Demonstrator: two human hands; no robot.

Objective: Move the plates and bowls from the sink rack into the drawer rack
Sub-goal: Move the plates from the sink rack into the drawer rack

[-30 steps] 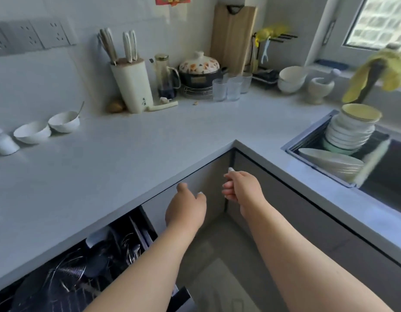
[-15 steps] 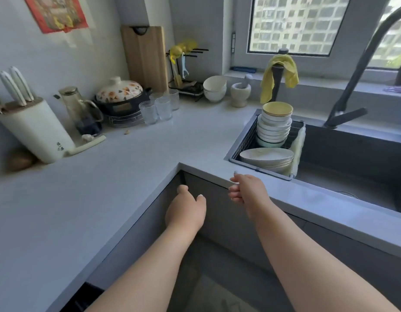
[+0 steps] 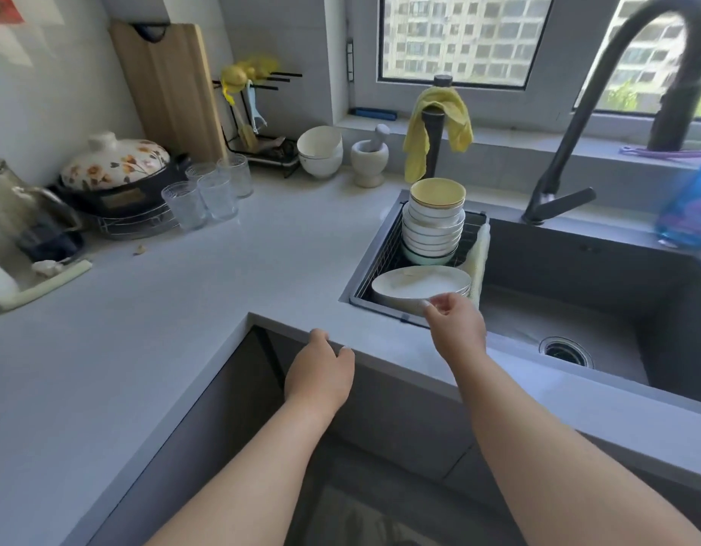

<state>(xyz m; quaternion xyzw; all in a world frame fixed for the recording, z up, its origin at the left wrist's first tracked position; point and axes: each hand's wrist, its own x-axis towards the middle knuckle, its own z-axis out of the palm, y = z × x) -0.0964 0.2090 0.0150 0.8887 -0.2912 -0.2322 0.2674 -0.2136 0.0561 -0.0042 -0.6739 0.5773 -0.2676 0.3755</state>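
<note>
Right now the right hand [image 3: 455, 329] is at the near rim of the plate stack [image 3: 421, 287], fingers loosely curled, holding nothing yet; contact unclear. Plates sit in the front of the sink rack [image 3: 384, 250], bowl stack [image 3: 435, 222] just behind them. Left hand [image 3: 321, 372] rests relaxed on the desk [image 3: 222, 277] edge, farther away. Plates lie directly ahead of the right hand, so it's the natural picker. Drawer rack not in view.

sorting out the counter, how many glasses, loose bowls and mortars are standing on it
glasses: 4
loose bowls: 2, nested
mortars: 1, pestle inside
total: 7
</note>
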